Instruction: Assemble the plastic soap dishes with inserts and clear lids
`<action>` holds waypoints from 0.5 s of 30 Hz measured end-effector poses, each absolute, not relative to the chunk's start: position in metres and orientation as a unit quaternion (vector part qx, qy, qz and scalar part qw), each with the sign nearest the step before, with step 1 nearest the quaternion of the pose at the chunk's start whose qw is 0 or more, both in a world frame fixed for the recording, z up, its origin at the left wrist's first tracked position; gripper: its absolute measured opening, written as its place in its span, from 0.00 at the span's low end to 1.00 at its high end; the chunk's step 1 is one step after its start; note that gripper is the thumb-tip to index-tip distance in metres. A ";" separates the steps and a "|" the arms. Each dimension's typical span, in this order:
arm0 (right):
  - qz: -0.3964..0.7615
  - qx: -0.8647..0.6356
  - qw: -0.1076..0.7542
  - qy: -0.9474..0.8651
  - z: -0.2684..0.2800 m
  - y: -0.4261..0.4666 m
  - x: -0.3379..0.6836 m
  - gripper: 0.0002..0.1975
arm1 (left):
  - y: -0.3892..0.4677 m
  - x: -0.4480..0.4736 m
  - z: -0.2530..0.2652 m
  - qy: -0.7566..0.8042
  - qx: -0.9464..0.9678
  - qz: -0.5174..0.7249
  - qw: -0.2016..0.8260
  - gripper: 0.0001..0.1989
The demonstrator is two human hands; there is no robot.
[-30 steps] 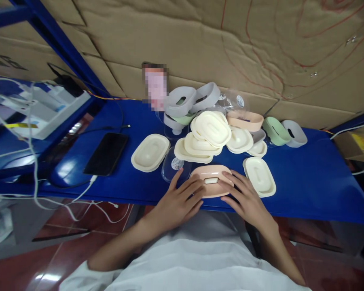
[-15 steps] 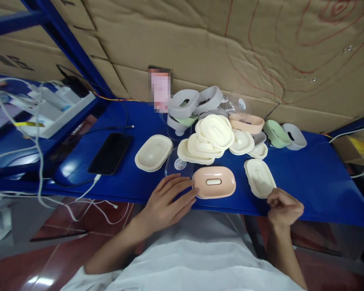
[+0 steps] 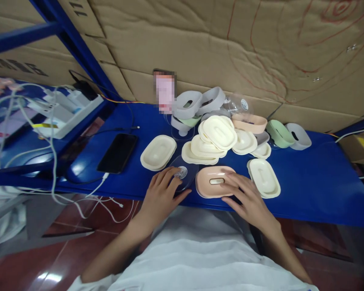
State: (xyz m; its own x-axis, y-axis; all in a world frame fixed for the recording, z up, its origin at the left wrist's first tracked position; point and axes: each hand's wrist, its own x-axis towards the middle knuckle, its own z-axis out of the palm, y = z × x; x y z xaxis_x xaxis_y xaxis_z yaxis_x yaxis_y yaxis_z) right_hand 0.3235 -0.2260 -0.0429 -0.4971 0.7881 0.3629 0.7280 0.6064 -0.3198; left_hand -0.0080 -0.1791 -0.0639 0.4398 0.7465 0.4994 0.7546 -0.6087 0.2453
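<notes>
My left hand is on a clear plastic lid with a round sticker, its fingers over the lid's left side and its thumb at the near edge. Just to the right lies a peach oval dish, apparently a soap dish, with a slot in the middle showing something pale. My right hand is spread over that dish's right end, fingers apart and thumb near the front edge. A cream oval tray lies beside my right hand, and another cream tray rests beyond my left hand.
Behind them sit stacked cream trays, grey dishes, a peach dish and a green dish. A black phone with a white cable lies left. A power strip and tangled cables are farther left. Cardboard stands behind.
My right hand has come from beside the right cream tray, fist opening, onto the peach dish. My left hand has moved off the peach dish onto the clear lid, which has shifted toward me.
</notes>
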 end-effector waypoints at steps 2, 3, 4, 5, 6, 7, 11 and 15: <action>0.077 -0.453 0.232 -0.857 -0.045 -0.225 0.320 0.31 | -0.187 -0.018 -0.067 -0.435 -0.835 -0.334 -0.040 0.10; 0.086 -0.464 0.233 -0.850 -0.047 -0.226 0.319 0.34 | -0.190 -0.022 -0.067 -0.429 -0.825 -0.361 -0.065 0.10; 0.094 -0.477 0.237 -0.841 -0.048 -0.226 0.318 0.37 | -0.193 -0.026 -0.065 -0.425 -0.813 -0.388 -0.085 0.10; 0.100 -0.489 0.244 -0.832 -0.050 -0.227 0.317 0.40 | -0.196 -0.029 -0.062 -0.421 -0.801 -0.414 -0.097 0.12; 0.104 -0.499 0.252 -0.823 -0.051 -0.228 0.317 0.43 | -0.197 -0.030 -0.056 -0.418 -0.790 -0.438 -0.101 0.13; 0.105 -0.506 0.258 -0.817 -0.052 -0.229 0.316 0.45 | -0.198 -0.029 -0.050 -0.414 -0.780 -0.459 -0.098 0.13; 0.109 -0.512 0.261 -0.811 -0.054 -0.229 0.314 0.50 | -0.193 -0.008 -0.024 -0.363 -0.771 -0.517 -0.081 0.16; 0.122 -0.500 0.273 -0.813 -0.054 -0.229 0.316 0.52 | -0.177 0.020 -0.021 -0.239 -0.851 -0.453 -0.116 0.26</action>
State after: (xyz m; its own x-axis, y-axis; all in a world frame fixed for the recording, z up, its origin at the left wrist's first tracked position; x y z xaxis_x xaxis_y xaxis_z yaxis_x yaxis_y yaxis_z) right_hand 0.3158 -0.2286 -0.0535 -0.3514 0.8791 0.3219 0.7458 0.4707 -0.4714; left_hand 0.0199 -0.1766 -0.0206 0.4745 0.5116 0.7163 0.3016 -0.8590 0.4137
